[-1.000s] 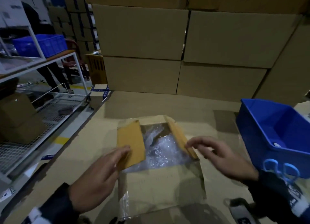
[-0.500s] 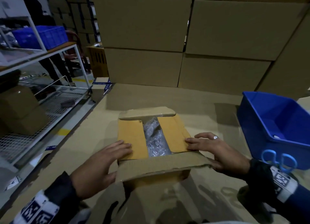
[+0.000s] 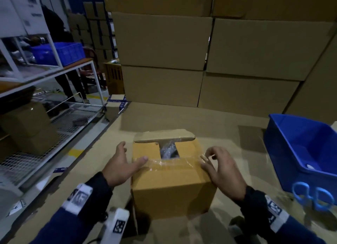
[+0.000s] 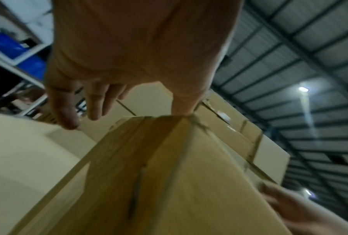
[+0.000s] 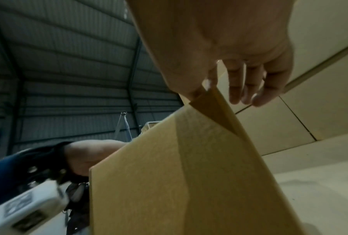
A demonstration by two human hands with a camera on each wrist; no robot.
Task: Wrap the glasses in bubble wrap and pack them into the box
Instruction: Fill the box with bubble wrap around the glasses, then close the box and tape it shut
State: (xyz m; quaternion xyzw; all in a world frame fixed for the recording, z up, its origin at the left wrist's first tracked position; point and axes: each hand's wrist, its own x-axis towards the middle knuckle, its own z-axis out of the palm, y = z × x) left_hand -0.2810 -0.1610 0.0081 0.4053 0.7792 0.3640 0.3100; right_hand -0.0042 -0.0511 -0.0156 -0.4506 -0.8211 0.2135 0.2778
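Stacked cartons (image 3: 200, 61) wall off the far edge of our cardboard-covered desk (image 3: 102, 170); a metal shelf rack (image 3: 45, 75) stands past its left edge. A blue bin (image 3: 295, 152) sits at the right edge, blue-handled scissors (image 3: 312, 196) just beside its near corner. At the desk's middle stands the box (image 3: 171, 189), near and side flaps folded down, bubble wrap (image 3: 168, 150) showing through the gap. Our left hand (image 3: 122, 163) lies open against the box's left side, thumb on the top flap; our right hand (image 3: 221, 169), fingers loosely bent, rests at the right top edge, gripping nothing.
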